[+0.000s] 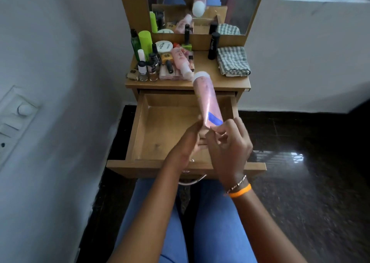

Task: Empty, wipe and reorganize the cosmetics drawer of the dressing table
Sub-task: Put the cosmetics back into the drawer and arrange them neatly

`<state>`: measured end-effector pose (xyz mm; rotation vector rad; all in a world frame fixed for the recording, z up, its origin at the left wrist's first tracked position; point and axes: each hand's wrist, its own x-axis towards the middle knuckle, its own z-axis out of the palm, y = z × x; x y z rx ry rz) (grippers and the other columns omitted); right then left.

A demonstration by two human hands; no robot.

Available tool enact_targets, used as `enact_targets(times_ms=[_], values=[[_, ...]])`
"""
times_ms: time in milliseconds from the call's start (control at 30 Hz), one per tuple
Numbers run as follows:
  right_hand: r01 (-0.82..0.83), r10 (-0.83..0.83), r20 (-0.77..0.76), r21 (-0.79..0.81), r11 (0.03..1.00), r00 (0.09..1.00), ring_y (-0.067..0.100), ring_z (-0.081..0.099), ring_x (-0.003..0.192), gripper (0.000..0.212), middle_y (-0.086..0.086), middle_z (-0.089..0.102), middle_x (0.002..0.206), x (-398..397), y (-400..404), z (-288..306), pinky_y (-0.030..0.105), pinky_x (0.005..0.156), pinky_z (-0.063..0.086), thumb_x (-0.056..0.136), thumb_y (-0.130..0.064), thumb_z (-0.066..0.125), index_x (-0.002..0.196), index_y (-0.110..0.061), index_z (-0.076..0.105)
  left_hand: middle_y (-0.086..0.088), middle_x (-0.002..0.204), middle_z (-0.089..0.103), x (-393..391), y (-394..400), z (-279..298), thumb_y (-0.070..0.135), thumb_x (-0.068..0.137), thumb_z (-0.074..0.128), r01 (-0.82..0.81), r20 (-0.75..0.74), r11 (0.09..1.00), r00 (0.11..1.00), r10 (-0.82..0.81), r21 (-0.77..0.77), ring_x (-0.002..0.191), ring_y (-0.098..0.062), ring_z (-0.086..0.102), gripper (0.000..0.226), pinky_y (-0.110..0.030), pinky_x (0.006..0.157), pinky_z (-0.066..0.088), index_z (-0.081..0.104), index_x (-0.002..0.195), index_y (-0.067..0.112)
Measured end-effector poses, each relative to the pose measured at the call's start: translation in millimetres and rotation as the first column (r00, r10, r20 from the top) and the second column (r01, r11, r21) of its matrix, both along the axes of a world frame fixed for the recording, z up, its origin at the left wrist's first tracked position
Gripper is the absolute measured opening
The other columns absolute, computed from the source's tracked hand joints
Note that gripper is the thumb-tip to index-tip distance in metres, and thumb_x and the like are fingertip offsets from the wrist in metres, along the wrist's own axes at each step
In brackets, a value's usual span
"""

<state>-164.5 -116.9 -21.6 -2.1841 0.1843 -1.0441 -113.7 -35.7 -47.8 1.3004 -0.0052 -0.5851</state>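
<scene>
Drawer: pulled fully out of the dressing table, above the seated person's knees; its wooden floor is bare apart from a few faint dark smudges near the front left.
Pink tube: held above the open drawer, tilted, its white cap pointing up and away toward the tabletop, its flat crimped end with a blue mark down between the two hands.
Left hand: comes up from below on the tube's left side, fingers laid along and around the tube's lower end, gripping it.
Right hand: fingers curled, fingertips pinching the crimped end of the tube from the right; an orange band and a thin bracelet sit on this wrist.
Cosmetics: crowded together on the left half of the tabletop — green bottles, a white round jar, a pink bottle lying on its side, small nail polish bottles at the front edge, a flat palette beneath some of them.
Black bottle: stands upright alone, right of the crowd, just beside the cloth.
Checked cloth: folded, on the right of the tabletop.
Mirror: behind the tabletop, reflecting the tube and the clutter.
</scene>
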Motion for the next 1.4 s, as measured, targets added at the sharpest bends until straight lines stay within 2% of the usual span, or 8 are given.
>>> enact_targets(times_ms=[67,133,400,667,867,1067,1200,1400], values=[[-0.037,0.040,-0.012,0.156,0.987,0.999,0.015,0.052,0.056,0.016,0.002,0.052,0.064,-11,3,-6,0.030,0.050,0.046,0.066,0.002,0.068,0.062,-0.006,0.054,-0.003,0.064,0.060,1,1,5,0.036,0.102,0.029,-0.017,-0.162,0.969,0.986,-0.024,-0.246,0.068,-0.008,0.065,0.043,-0.024,0.068,0.049,0.057,0.109,0.004],[-0.083,0.093,-0.027,0.257,0.963,0.995,0.006,0.052,0.059,0.020,-0.002,0.052,0.066,-19,2,-12,0.023,0.054,0.048,0.068,0.004,0.070,0.064,-0.005,0.053,-0.001,0.073,0.069,2,5,2,0.041,0.094,0.043,-0.059,-0.244,0.960,0.970,-0.010,-0.274,0.069,-0.012,0.066,0.037,-0.027,0.070,0.052,0.059,0.103,0.009],[-0.058,0.220,-0.296,0.472,0.880,0.929,0.006,0.057,0.067,0.040,0.004,0.057,0.081,-18,-18,-20,0.017,0.062,0.047,0.072,-0.020,0.076,0.087,-0.018,0.039,-0.002,0.080,0.069,11,13,-7,0.028,0.088,0.063,0.021,-0.172,0.978,0.985,0.015,0.205,0.070,-0.010,0.063,0.022,-0.021,0.063,0.050,0.065,0.098,0.009],[-0.135,0.177,-0.814,0.122,0.983,0.554,0.024,0.059,0.095,0.031,0.005,0.057,0.108,-1,-48,-31,0.030,0.078,0.044,0.079,-0.026,0.068,0.105,-0.016,0.055,-0.007,0.103,0.069,46,-3,-23,0.022,0.087,0.066,0.107,-0.064,0.763,0.994,-0.087,0.637,0.079,-0.014,0.066,0.024,-0.022,0.058,0.049,0.061,0.105,0.007],[-0.265,0.109,-0.861,-0.030,0.964,0.496,0.027,0.056,0.104,0.025,0.006,0.056,0.119,14,-43,-29,0.032,0.082,0.043,0.091,-0.016,0.048,0.111,-0.009,0.063,-0.016,0.109,0.067,54,-21,-57,0.006,0.082,0.068,0.181,-0.077,0.633,0.979,-0.188,0.753,0.091,-0.027,0.068,0.027,-0.043,0.079,0.057,0.058,0.107,0.004],[-0.434,0.147,-0.937,-0.006,0.901,0.318,0.027,0.049,0.121,0.039,0.003,0.042,0.141,26,-46,-42,0.039,0.099,0.044,0.091,-0.010,0.042,0.128,-0.016,0.053,-0.010,0.122,0.057,48,-23,-67,0.016,0.078,0.074,-0.006,0.173,0.481,0.937,-0.304,0.877,0.111,-0.025,0.055,0.069,-0.037,0.089,0.047,0.042,0.139,0.013],[-0.450,0.161,-0.944,0.015,0.893,0.287,0.027,0.045,0.120,0.040,-0.001,0.038,0.143,29,-46,-49,0.042,0.099,0.044,0.092,-0.013,0.038,0.130,-0.018,0.051,-0.008,0.115,0.056,51,-21,-67,0.011,0.079,0.073,0.039,0.169,0.544,0.930,-0.327,0.838,0.105,-0.020,0.054,0.089,-0.031,0.086,0.044,0.020,0.150,0.022],[-0.368,0.102,-0.905,-0.064,0.928,0.414,0.028,0.047,0.115,0.032,0.007,0.045,0.135,26,-44,-49,0.041,0.097,0.045,0.095,-0.019,0.041,0.122,-0.010,0.055,-0.004,0.098,0.057,49,-26,-62,-0.006,0.080,0.064,0.152,0.118,0.581,0.909,-0.400,0.800,0.087,-0.014,0.054,0.079,-0.027,0.080,0.046,0.030,0.147,0.018]])
